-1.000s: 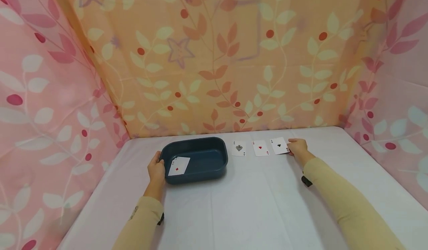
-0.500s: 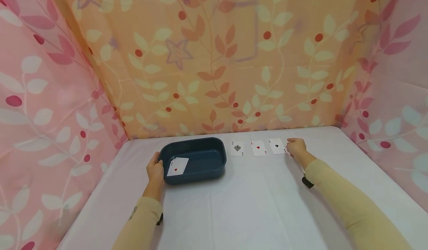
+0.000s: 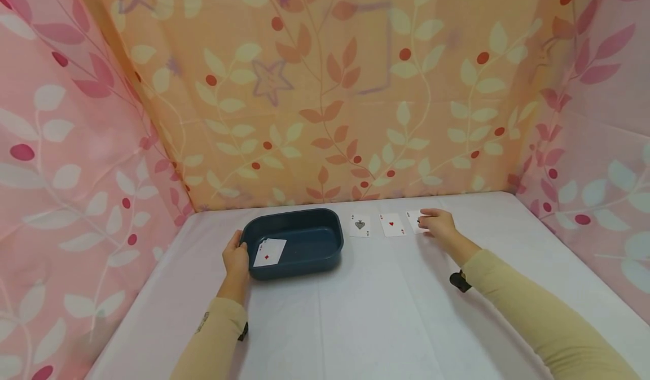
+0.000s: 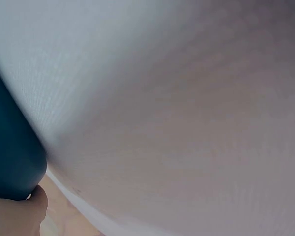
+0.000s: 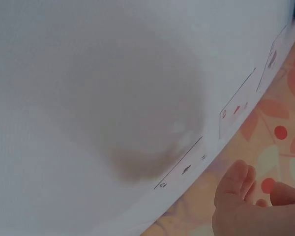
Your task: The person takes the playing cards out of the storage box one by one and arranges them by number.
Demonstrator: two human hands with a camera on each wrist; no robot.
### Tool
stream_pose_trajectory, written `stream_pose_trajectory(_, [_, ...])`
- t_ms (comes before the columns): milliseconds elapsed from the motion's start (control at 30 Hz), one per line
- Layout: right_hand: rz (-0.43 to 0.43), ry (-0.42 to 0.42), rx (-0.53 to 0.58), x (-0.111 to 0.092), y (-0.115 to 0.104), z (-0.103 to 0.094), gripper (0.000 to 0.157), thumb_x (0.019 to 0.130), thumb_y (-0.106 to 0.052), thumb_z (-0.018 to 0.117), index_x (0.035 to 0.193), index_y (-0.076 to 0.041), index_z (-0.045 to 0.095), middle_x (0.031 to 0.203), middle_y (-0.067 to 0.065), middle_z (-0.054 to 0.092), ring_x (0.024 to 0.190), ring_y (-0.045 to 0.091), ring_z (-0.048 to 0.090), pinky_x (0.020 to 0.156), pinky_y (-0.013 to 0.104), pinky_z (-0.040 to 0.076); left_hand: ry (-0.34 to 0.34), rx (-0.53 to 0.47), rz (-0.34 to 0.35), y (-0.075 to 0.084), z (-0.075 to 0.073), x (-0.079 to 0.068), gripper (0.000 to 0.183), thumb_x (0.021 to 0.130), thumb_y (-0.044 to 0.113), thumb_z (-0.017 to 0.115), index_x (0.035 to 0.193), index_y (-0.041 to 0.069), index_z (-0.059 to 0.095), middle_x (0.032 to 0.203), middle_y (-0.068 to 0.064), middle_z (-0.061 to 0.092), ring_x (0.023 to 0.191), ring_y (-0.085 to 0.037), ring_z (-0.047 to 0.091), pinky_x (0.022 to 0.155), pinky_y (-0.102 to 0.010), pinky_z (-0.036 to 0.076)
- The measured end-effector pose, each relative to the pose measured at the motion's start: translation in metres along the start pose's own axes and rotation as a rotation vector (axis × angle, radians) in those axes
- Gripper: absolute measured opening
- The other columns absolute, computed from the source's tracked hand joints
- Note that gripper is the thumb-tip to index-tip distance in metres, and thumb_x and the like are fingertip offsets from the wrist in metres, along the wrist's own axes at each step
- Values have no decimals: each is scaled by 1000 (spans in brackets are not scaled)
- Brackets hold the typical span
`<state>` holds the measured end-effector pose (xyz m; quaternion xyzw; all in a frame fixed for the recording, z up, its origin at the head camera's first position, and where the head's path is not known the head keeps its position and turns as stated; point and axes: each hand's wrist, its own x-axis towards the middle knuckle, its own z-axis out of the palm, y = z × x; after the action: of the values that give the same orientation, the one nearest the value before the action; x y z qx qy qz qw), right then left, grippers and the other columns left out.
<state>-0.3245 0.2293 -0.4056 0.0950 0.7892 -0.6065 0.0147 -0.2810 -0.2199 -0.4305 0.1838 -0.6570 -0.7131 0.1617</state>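
On the left of the head view, my left hand [image 3: 236, 262] grips the left end of a dark blue plastic tray [image 3: 307, 267], fingers around its rim. Inside the tray lie a few overlapping playing cards [image 3: 274, 250], a diamond card on top. My right hand [image 3: 440, 228] hovers over the ace of clubs [image 3: 413, 221] and hides much of it. In the right wrist view its fingers [image 5: 231, 184] are loosely bent, hold nothing and look apart from the card. The ace of spades [image 3: 360, 226] and ace of hearts [image 3: 392, 225] lie face up between tray and hand.
A white cloth [image 3: 365, 312] covers the table. Along its far edge hangs an orange leaf-patterned curtain [image 3: 325, 97], with a pink curtain [image 3: 61, 143] on the left and another pink curtain [image 3: 594, 143] on the right.
My right hand has let go of the ace of clubs' right edge, drawn slightly clear, then moved left over the card. The left hand and tray stay put.
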Motion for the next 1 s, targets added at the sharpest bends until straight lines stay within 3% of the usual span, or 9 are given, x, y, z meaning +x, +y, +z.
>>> stream_pose_trajectory(200, [32,-22,56,-4,-5,12,50,96,-1,50,143,9,38,135,29,49,90,16,62,77,27,56,1,4,-19,-2,0,1,50,101,-5,29,151,-1,25,157,-14,24,146,-24,18,118,-35,15])
stream_pose_trajectory(367, [41,-52,140,-10,-13,27,50,97,-3,52,144,7,38,135,27,49,103,27,61,88,33,54,8,11,-23,-2,0,2,50,102,-4,30,151,0,26,158,-14,24,146,-24,18,117,-35,15])
stream_pose_trajectory(633, [43,-95,243,-17,-21,54,48,97,0,52,143,9,38,128,29,53,80,12,62,80,29,56,6,9,-43,-1,-1,1,50,102,-3,29,152,1,25,158,-13,23,146,-24,17,117,-35,15])
stream_pose_trajectory(833, [28,-128,280,-22,-24,70,48,97,2,51,142,11,38,124,27,56,78,9,62,86,34,55,7,3,-51,-1,-1,2,50,103,-2,29,152,1,25,158,-12,23,146,-23,17,117,-34,14])
stream_pose_trajectory(1000, [7,-160,317,-27,-29,82,46,96,3,53,140,11,41,110,18,62,79,10,63,80,30,56,10,5,-55,0,-1,1,50,103,-2,29,152,2,25,158,-12,23,146,-23,17,117,-34,14])
